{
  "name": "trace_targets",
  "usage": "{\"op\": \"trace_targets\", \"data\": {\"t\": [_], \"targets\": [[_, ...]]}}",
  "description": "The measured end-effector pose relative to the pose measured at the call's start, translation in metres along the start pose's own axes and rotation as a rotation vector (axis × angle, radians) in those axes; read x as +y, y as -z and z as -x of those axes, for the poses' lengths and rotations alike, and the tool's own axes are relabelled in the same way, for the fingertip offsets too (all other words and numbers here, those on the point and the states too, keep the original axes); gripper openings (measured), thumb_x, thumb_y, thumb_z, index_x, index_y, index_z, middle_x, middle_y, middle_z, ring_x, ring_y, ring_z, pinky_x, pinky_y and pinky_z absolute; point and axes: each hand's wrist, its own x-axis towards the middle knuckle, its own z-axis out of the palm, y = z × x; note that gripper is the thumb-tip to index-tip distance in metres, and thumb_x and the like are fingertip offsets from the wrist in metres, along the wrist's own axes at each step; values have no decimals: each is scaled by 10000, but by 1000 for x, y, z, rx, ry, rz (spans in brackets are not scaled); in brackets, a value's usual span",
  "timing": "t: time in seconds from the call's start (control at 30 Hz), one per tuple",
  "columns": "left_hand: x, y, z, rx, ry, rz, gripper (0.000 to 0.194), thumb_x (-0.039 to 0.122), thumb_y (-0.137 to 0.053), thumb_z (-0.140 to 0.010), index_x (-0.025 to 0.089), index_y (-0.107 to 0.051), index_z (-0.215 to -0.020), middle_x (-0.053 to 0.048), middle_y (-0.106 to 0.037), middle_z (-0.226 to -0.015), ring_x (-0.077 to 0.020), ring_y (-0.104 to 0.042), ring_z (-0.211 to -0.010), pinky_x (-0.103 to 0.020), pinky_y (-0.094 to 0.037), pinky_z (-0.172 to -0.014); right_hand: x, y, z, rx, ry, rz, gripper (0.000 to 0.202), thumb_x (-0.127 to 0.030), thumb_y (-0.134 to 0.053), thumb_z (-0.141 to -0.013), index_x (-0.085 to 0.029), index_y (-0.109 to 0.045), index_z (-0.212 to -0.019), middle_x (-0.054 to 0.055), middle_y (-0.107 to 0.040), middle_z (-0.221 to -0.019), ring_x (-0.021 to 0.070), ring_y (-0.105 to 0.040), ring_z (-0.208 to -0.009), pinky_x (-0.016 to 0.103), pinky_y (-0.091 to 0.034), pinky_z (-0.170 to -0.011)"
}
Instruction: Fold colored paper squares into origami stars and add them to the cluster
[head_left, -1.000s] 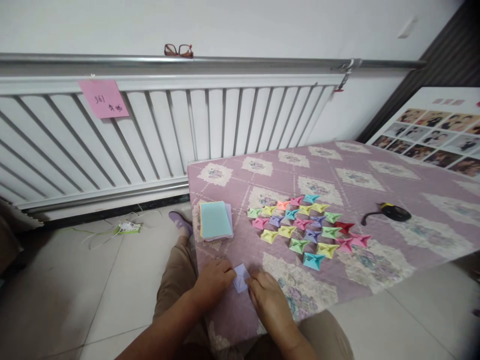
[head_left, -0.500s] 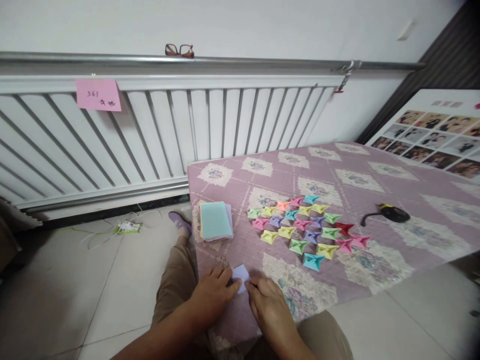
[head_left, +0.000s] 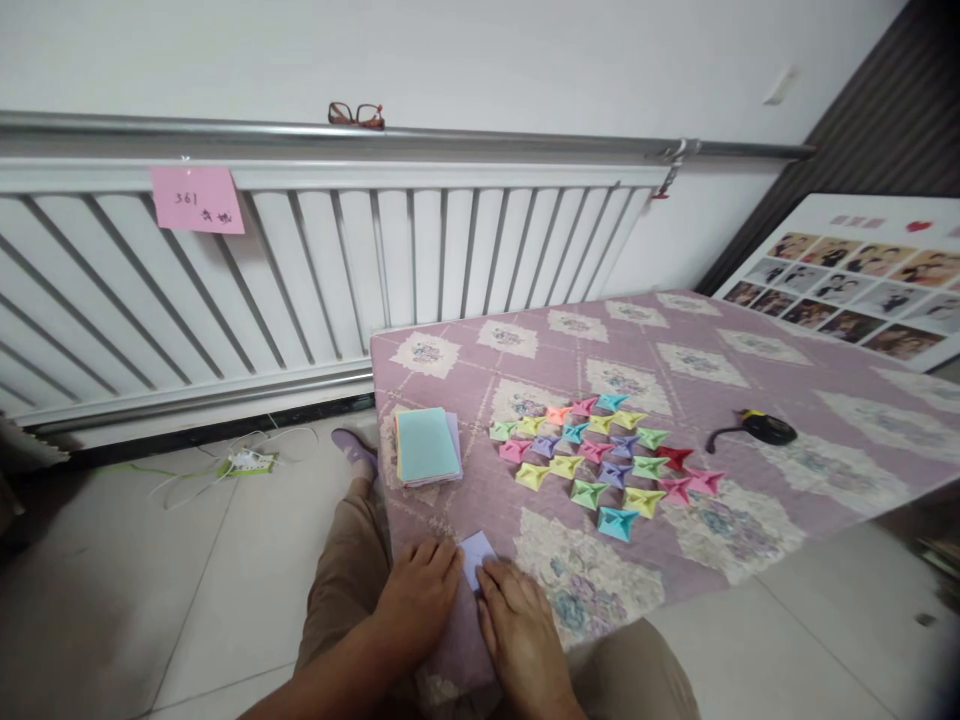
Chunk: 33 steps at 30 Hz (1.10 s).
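A small folded lavender paper (head_left: 476,556) lies on the patterned tablecloth near the table's front edge. My left hand (head_left: 424,592) rests at its left side, fingers together and fingertips by the paper's edge. From the right, my right hand (head_left: 521,622) lies over the paper's lower right part, its fingers flat on it. Beyond my left hand is a stack of coloured paper sheets (head_left: 427,445) with a light blue one on top. Several folded paper pieces (head_left: 596,448) in many colours stand in slanting rows to the right.
A black object with a strap (head_left: 769,428) lies on the table's right part. Behind the table runs a white radiator (head_left: 420,250) with glasses (head_left: 356,116) on its pipe. A photo board (head_left: 847,285) leans at the right. Cables and a power strip (head_left: 250,463) lie on the floor.
My right hand's fingers have gone from pinching at the paper's right edge to lying flat on it. My left fingers have drawn back slightly left off the paper. The whole view has shifted a little.
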Motion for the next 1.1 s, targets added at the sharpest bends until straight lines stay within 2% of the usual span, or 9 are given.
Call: {"op": "trace_targets", "data": {"t": [0.23, 0.47, 0.63, 0.7, 0.8, 0.93, 1.03, 1.1], "targets": [[9, 7, -2, -35, 117, -15, 384, 167, -436, -920, 189, -512, -1296, -116, -560, -1258, -282, -520, -1062, -429, -430, -847, -1, 0, 4, 26, -62, -30, 318, -115, -490, -824, -227, -627, -1087, 67, -670, -1130, 264, -602, -1047, 439, -454, -905], [14, 6, -3, -11, 170, -15, 394, 122, -437, -903, 186, -531, -1280, -116, -568, -1261, -286, -520, -1088, -440, -433, -867, 0, 4, 2, 44, -99, -62, 283, -115, -520, -822, -205, -621, -1070, 82, -668, -1073, 262, -599, -1013, 427, -467, -897], [14, 5, -3, -24, 203, 16, 404, 98, -424, -888, 191, -544, -1262, -115, -561, -1258, -276, -521, -1086, -434, -434, -876, 0, 10, -4, 43, -109, -58, 223, -140, -508, -842, -233, -617, -1014, 66, -666, -1005, 250, -602, -945, 398, -467, -836], [12, 10, -8, -45, 232, 59, 357, 122, -431, -889, 199, -580, -1203, -103, -580, -1208, -262, -539, -1040, -406, -445, -846, 1, 13, -11, 6, -138, -47, 154, -161, -502, -857, -242, -623, -907, 51, -659, -899, 234, -602, -836, 376, -464, -754], [8, 20, -20, -92, 255, 150, 215, 212, -460, -900, 202, -641, -1015, -74, -614, -1070, -241, -561, -957, -368, -445, -800, 5, 14, -23, -38, -194, -33, 122, -193, -521, -859, -231, -587, -764, 40, -616, -759, 222, -585, -739, 345, -443, -677], [2, 32, -40, -126, 295, 205, 154, 275, -512, -878, 183, -634, -888, -64, -615, -996, -236, -569, -913, -358, -432, -789, 12, 12, -35, -69, -263, -90, 65, -171, -592, -795, -225, -563, -816, 34, -624, -761, 216, -606, -733, 316, -450, -656], [-3, 35, -52, -175, 332, 265, 115, 264, -576, -819, 188, -614, -896, -54, -615, -999, -232, -574, -910, -340, -428, -779, 16, 12, -39, -87, -281, -136, 139, -156, -612, -762, -230, -560, -868, 34, -648, -805, 215, -632, -754, 307, -469, -664], [-4, 35, -56, -196, 317, 299, 158, 251, -601, -786, 194, -602, -934, -53, -612, -1024, -234, -572, -929, -336, -426, -786, 18, 12, -40, -105, -278, -144, 155, -162, -620, -758, -227, -567, -889, 45, -655, -830, 223, -642, -773, 312, -479, -667]]}}
